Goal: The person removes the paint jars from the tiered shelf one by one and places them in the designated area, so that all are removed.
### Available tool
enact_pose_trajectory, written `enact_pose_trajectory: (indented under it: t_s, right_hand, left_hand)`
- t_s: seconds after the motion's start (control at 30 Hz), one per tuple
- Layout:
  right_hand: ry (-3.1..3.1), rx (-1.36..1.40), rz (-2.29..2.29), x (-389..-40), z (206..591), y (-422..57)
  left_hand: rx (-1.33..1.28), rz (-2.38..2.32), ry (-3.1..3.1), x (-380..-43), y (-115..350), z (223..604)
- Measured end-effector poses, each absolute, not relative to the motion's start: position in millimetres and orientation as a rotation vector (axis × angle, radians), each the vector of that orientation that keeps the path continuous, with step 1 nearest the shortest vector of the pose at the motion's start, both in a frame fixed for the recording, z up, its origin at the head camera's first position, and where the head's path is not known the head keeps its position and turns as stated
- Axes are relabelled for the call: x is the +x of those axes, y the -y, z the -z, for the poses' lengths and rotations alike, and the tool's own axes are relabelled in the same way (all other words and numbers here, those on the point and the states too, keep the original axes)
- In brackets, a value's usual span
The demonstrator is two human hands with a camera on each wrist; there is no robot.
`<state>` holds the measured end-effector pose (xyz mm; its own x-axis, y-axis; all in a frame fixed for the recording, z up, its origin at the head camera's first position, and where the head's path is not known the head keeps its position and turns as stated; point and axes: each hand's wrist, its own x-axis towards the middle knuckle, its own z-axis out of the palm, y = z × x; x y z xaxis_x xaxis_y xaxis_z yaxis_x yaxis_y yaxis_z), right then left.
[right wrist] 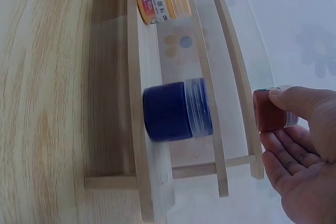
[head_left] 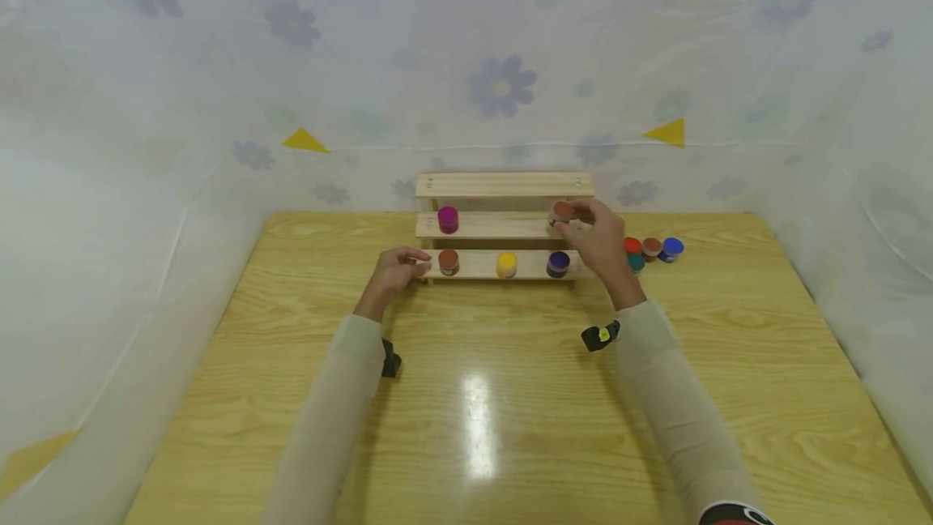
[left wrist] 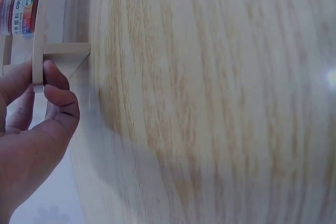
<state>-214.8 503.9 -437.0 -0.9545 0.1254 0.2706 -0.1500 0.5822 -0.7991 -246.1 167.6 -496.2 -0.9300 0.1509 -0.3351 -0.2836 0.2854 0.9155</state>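
Pale sleeves [head_left: 328, 411] foremost, left fingers [left wrist: 62, 99] clamped on a wooden rack [head_left: 503, 224], right fingers [right wrist: 283, 149] on a brown jar [right wrist: 269, 113].

a small reddish-brown jar [head_left: 560, 212] is staying roughly upright in the right grip [head_left: 599, 240], pinched between thumb and fingers above the middle tier. a pale wooden three-tier rack [head_left: 504, 184] is standing between both grips, the left grip [head_left: 396, 272] pinching its lowest tier's near end.

Soft light, faint shadows; white glare streak on table [head_left: 539, 411]; left wrist view hazy, bluish.
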Motion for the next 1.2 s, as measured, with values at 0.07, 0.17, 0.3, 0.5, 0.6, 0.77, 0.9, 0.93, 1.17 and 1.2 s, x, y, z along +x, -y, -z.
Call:
enact_pose_trajectory:
  t_s: [0.07, 0.17, 0.3, 0.5, 0.6, 0.77, 0.9, 0.93, 1.17, 1.2]
  right_hand:
    - [2.504, 0.025, -1.302, -214.0, 437.0, -506.9]
    - [2.490, 0.031, -1.284, -212.9, 437.3, -510.8]
    - [2.469, 0.039, -1.293, -210.9, 436.4, -515.0]
    - [2.486, 0.014, -1.270, -208.1, 435.5, -523.7]
    - [2.496, 0.013, -1.269, -207.2, 436.7, -529.6]
    - [2.521, -0.026, -1.236, -205.1, 438.8, -538.6]
    - [2.535, -0.069, -1.190, -203.0, 439.5, -543.8]
    - [2.537, -0.081, -1.186, -202.4, 439.5, -545.0]
    - [2.557, -0.138, -1.163, -199.7, 441.6, -555.9]
    - [2.563, -0.146, -1.161, -199.0, 441.8, -557.4]
  left_hand:
    - [-0.123, -1.681, -2.200, -245.9, -167.5, 495.8]
    - [-0.124, -1.683, -2.195, -246.0, -167.2, 495.4]
    - [-0.110, -1.677, -2.203, -246.6, -166.4, 495.8]
    - [-0.102, -1.681, -2.211, -246.1, -166.5, 496.5]
    - [-0.103, -1.692, -2.206, -245.5, -166.6, 496.5]
    - [-0.100, -1.689, -2.207, -246.2, -166.5, 496.3]
    - [-0.094, -1.685, -2.214, -248.1, -165.9, 495.7]
    - [-0.091, -1.684, -2.216, -248.5, -165.8, 495.6]
    - [-0.102, -1.686, -2.206, -249.5, -165.5, 496.7]
    - [-0.103, -1.685, -2.206, -249.4, -165.6, 496.9]
